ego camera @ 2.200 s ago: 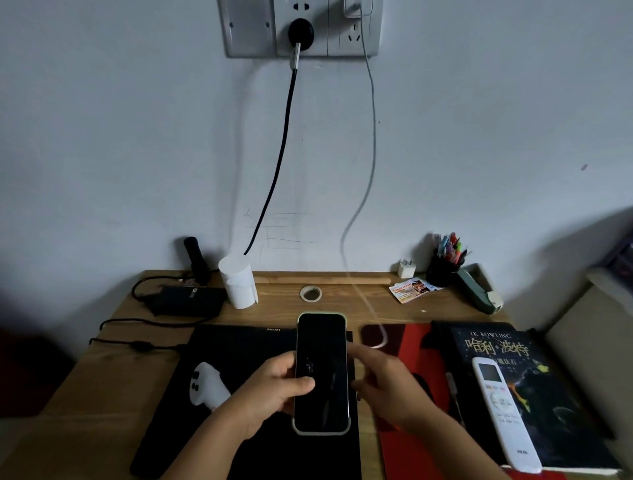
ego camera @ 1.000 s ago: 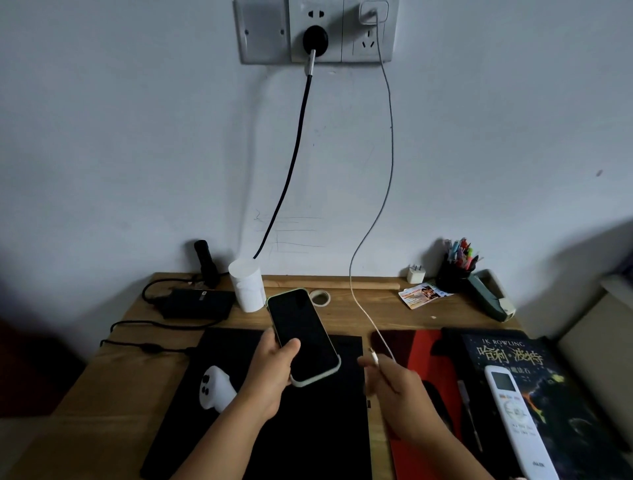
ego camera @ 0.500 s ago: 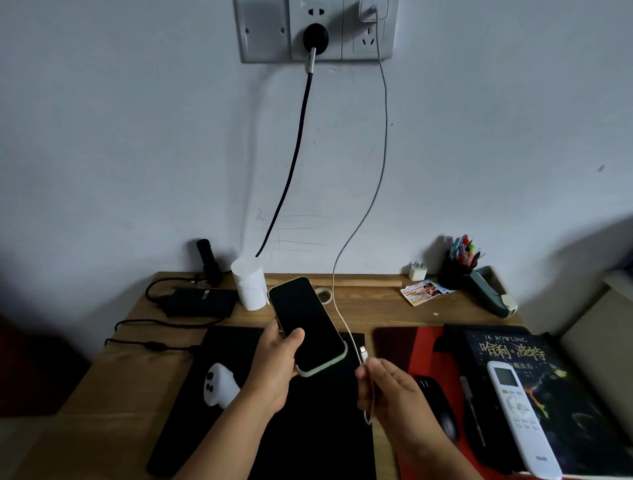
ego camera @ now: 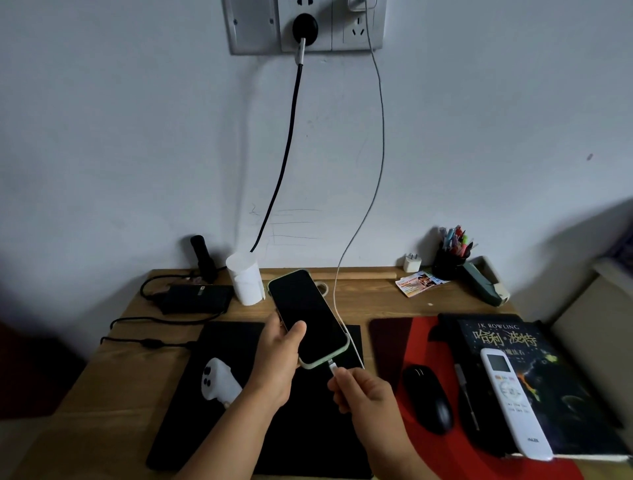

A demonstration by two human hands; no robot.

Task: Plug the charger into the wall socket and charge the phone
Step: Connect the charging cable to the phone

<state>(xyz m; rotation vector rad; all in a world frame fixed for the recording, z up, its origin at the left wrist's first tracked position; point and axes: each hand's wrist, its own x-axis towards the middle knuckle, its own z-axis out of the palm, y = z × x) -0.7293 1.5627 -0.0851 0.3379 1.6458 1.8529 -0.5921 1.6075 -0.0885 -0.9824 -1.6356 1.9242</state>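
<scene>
My left hand (ego camera: 279, 359) grips a phone (ego camera: 308, 313) with a dark screen and a pale green case, held tilted above the black desk mat (ego camera: 191, 428). My right hand (ego camera: 363, 390) pinches the white cable's connector (ego camera: 331, 366) right at the phone's bottom edge. The thin white cable (ego camera: 378, 164) runs up the wall to a white charger (ego camera: 358, 4) sitting in the wall socket plate (ego camera: 358, 29) at the top edge of the view.
A black plug (ego camera: 305, 28) and thick black cord occupy the neighbouring socket. On the wooden desk (ego camera: 113, 387) are a white paper roll (ego camera: 246, 282), black power brick (ego camera: 195, 297), white controller (ego camera: 219, 382), mouse (ego camera: 428, 397), remote (ego camera: 513, 401) on a book (ego camera: 534, 377), and pen cup (ego camera: 450, 260).
My right hand picked up the cable end and brought its connector to the phone's bottom edge. My left hand lifted the phone off the mat and turned it to a slant.
</scene>
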